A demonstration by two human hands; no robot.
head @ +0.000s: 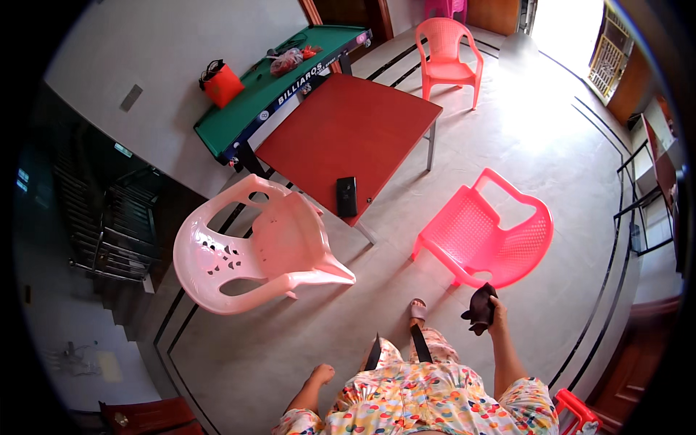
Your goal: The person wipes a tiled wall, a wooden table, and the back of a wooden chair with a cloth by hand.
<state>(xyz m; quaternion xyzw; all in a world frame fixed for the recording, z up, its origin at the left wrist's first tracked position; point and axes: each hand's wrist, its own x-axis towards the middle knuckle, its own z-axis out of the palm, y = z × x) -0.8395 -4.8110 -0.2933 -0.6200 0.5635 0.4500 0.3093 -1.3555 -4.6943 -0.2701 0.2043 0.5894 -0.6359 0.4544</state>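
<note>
My right hand (497, 315) is closed on a dark cloth (480, 310), bunched up, just below the near edge of a bright pink plastic armchair (467, 228). My left hand (323, 373) hangs low beside my patterned clothes, its fingers curled, with nothing visible in it. Ahead of me stands a red square table (348, 136) with metal legs. A black rectangular case or device (346, 197) lies at its near corner. To the left of that corner is a pale pink plastic armchair (234, 255).
A small green billiard table (250, 100) stands by the wall, bearing a red bag (222, 86) and a plastic bag (286, 61). A coral plastic armchair (446, 60) stands beyond the red table. Stair railings (117, 234) are at left, a red plastic item (577, 413) at lower right.
</note>
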